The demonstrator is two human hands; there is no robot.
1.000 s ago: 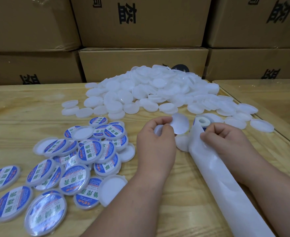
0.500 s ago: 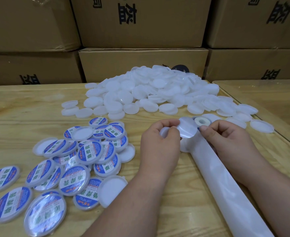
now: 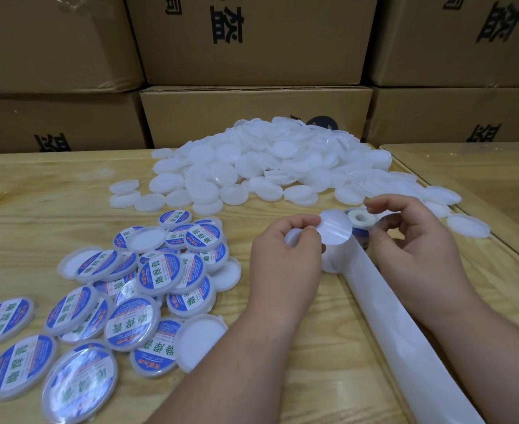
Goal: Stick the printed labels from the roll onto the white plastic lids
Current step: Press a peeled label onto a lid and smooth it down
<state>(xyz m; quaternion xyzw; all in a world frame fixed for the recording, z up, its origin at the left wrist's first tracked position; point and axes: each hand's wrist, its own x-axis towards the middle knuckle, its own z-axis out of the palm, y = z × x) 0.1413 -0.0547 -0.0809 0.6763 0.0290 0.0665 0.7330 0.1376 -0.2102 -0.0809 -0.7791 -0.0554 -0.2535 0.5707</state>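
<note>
Left fingers [image 3: 305,232] pinching round label [image 3: 335,227], lid [image 3: 295,237] beneath, roll [image 3: 360,220] beside

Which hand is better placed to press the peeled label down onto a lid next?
Left. The left hand already pinches the peeled label, white back up, with a white lid under its fingers. The right hand hovers curled by the label roll, apparently holding nothing.

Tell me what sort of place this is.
Probably a small packing workshop or stockroom: stacked cardboard cartons behind a wooden table, a heap of plain white lids, and a pile of labelled lids.
</note>
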